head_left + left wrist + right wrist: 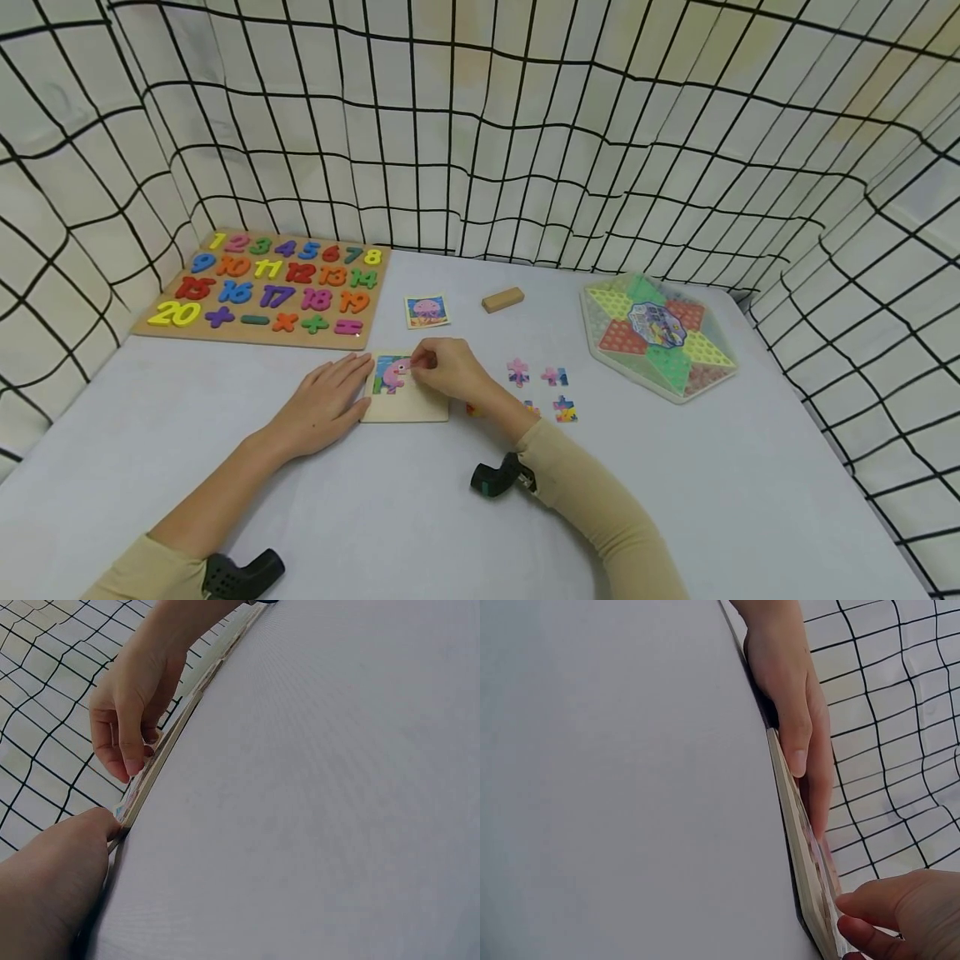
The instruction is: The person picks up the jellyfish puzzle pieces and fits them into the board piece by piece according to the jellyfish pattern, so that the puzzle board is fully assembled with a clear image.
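A small wooden jigsaw board (408,408) lies on the white table, its upper left filled with pieces showing a pink cartoon animal (393,375). My left hand (326,406) rests along the board's left edge, fingers extended. Over the upper right part, my right hand (448,369) has thumb and fingers curled together, pinching what looks like a jigsaw piece, mostly hidden by the fingers. In the left wrist view the right hand (131,712) reaches down to the board (161,754). Loose jigsaw pieces (517,372) lie right of the board, some partly behind the right forearm.
A picture card (427,312) and a wooden block (502,300) lie beyond the board. At the back left is a number puzzle (255,321) with coloured numerals; at the right, a hexagonal game board (660,336). Black netting (465,125) over white cloth encloses the table's far sides.
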Tool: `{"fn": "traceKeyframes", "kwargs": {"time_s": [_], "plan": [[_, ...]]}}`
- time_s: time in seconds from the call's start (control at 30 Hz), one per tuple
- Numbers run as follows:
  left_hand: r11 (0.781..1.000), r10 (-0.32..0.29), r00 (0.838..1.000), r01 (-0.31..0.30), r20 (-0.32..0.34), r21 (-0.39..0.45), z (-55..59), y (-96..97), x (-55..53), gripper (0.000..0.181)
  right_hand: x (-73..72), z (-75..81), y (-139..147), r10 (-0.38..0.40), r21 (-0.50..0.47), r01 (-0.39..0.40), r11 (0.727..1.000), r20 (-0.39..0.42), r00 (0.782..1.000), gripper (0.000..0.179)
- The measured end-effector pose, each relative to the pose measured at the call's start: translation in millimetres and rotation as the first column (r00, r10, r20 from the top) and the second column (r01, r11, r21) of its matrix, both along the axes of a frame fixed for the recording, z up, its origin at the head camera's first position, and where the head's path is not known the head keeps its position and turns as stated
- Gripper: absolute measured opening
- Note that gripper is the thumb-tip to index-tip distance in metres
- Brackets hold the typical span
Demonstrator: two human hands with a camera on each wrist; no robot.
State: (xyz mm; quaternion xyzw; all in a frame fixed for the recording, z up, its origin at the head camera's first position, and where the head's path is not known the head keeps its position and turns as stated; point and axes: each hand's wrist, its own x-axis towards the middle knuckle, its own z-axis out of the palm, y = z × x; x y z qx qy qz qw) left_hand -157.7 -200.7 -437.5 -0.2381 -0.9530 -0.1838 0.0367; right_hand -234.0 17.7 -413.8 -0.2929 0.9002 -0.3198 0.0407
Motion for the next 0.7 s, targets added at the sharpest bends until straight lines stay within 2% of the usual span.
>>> {"fn": "traceKeyframes", "kwargs": {"time_s": [0.2, 0.43, 0.7], "plan": [[1.0, 0.001, 1.0, -0.001, -0.001, -0.002, -0.3, 1.3, -1.5, 0.059, -4.5, 0.6, 17.4, -0.043, 0.008, 0.043, 0.999, 0.012, 0.999, 0.007], [1.0, -0.009, 1.0, 0.009, -0.009, 0.004, -1.2, 2.8, -1.2, 0.058, -7.3, 1.7, 40.4, -0.081, 0.032, 0.083, 0.996, -0.056, 0.995, 0.009], [1.0, -0.006, 1.0, 0.006, -0.009, -0.002, -2.5, 0.5, -1.1, 0.058, -9.2, 0.5, 66.2, -0.11, 0.065, 0.115, 0.991, -0.086, 0.99, 0.013]]}}
